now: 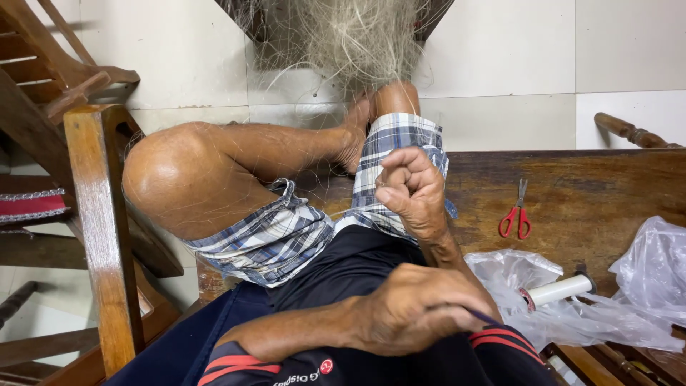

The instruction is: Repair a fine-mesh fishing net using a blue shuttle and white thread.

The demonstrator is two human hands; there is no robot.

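pale floor tiles (500,64) fill the upper part of the frame, and a dark wooden worktop (593,193) runs across the right half, worn and stained. wooden chair frames (100,229) stand at the left edge. a heap of fine pale fishing net (343,36) hangs at the top centre, its thin mesh trailing down over the person's bent knee and plaid shorts (286,236). crumpled clear plastic bags (643,286) lie at the lower right of the worktop, with a white spool (557,292) resting on them. red-handled scissors (516,213) lie apart, right of centre.

the left hand (414,311) sits low at the bottom centre, knuckles up, its grip closed narrow around a thin dark tool (482,315) whose tip shows at the fingers. the right hand (411,189) is raised at the centre, over the shorts, fingers curled in a tight pinch; what thread it holds is too fine to tell.
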